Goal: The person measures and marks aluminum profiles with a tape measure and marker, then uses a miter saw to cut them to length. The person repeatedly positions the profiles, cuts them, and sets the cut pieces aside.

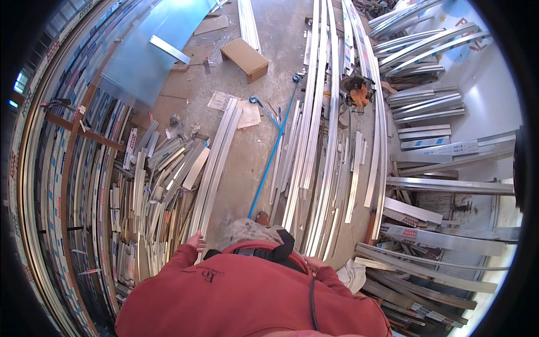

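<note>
My left hand (196, 241) hangs low beside the near ends of two long silver metal profiles (216, 160). Its fingers look loosely apart with nothing visible in them; I cannot tell whether it touches the profiles. By my waist, next to a black strap (287, 242), is my right hand (315, 264). Its fingers are mostly hidden, so what it holds, if anything, does not show. A blue strap (266, 172) runs along the floor ahead of me, with a blue-ended branch near the middle.
Long silver profiles (318, 140) lie right of centre, beside an orange power saw (357, 94). Racks of profiles (432, 104) line the right wall. Offcuts (168, 168) pile up at left, below a bluish glass sheet (149, 53). A cardboard box (244, 58) stands ahead.
</note>
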Action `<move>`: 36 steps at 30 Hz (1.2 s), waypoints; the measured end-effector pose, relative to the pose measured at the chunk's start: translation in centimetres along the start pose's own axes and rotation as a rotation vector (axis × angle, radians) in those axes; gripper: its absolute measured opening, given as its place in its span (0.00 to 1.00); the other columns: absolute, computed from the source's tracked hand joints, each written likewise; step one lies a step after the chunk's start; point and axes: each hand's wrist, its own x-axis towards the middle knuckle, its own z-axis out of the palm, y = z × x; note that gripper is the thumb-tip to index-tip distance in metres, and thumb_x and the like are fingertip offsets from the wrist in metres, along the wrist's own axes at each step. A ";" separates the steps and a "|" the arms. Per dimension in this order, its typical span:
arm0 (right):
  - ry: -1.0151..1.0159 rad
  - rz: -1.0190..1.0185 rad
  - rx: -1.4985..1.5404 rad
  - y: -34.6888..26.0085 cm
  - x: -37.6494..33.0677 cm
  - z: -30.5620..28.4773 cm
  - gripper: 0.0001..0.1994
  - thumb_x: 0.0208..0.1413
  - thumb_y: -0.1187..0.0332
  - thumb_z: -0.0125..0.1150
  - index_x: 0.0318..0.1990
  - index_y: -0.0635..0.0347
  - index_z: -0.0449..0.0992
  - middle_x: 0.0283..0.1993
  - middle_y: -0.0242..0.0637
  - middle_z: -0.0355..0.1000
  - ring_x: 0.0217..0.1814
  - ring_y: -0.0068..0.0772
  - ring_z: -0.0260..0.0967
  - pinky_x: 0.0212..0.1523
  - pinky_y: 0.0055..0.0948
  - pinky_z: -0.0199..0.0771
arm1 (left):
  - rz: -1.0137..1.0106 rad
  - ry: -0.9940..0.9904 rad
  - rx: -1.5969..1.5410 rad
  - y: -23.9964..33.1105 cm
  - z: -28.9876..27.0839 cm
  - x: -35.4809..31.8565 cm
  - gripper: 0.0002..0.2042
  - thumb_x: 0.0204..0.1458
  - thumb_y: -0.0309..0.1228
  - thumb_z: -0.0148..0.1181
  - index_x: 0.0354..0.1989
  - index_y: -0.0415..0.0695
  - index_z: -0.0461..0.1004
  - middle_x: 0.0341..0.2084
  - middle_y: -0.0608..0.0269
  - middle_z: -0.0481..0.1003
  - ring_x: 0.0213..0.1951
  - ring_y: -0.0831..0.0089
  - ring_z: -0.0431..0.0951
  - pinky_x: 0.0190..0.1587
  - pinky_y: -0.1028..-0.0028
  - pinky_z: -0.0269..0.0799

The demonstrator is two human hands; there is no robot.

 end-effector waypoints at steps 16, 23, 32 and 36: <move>0.397 -0.279 0.160 -45.2 0.1 -14.2 0.15 0.59 0.60 0.55 0.43 0.65 0.75 0.30 0.37 0.75 0.25 0.27 0.73 0.21 0.27 0.73 | 0.316 -0.266 1.342 27.3 -3.4 17.4 0.20 0.55 0.48 0.53 0.34 0.41 0.79 0.30 0.49 0.80 0.34 0.58 0.82 0.37 0.60 0.76; 0.359 -0.253 0.185 -56.6 -1.0 -17.9 0.15 0.59 0.60 0.56 0.41 0.66 0.76 0.28 0.35 0.73 0.23 0.26 0.71 0.20 0.26 0.70 | 0.075 0.019 0.125 51.5 6.3 15.1 0.17 0.57 0.41 0.51 0.34 0.40 0.79 0.32 0.59 0.82 0.34 0.72 0.81 0.32 0.70 0.74; 0.372 -0.350 -0.327 -72.2 6.1 -26.3 0.24 0.55 0.52 0.53 0.21 0.66 0.78 0.17 0.43 0.73 0.19 0.36 0.73 0.24 0.35 0.72 | 0.200 -0.165 0.415 70.1 17.4 19.8 0.20 0.53 0.48 0.59 0.34 0.40 0.83 0.27 0.61 0.80 0.31 0.71 0.79 0.33 0.70 0.76; 0.367 -0.428 -0.549 -78.9 15.9 -30.8 0.29 0.53 0.45 0.54 0.25 0.69 0.80 0.24 0.52 0.76 0.29 0.49 0.78 0.36 0.42 0.77 | 0.380 -0.121 0.945 78.7 21.6 22.2 0.28 0.47 0.57 0.58 0.40 0.42 0.83 0.36 0.51 0.82 0.39 0.58 0.81 0.47 0.65 0.75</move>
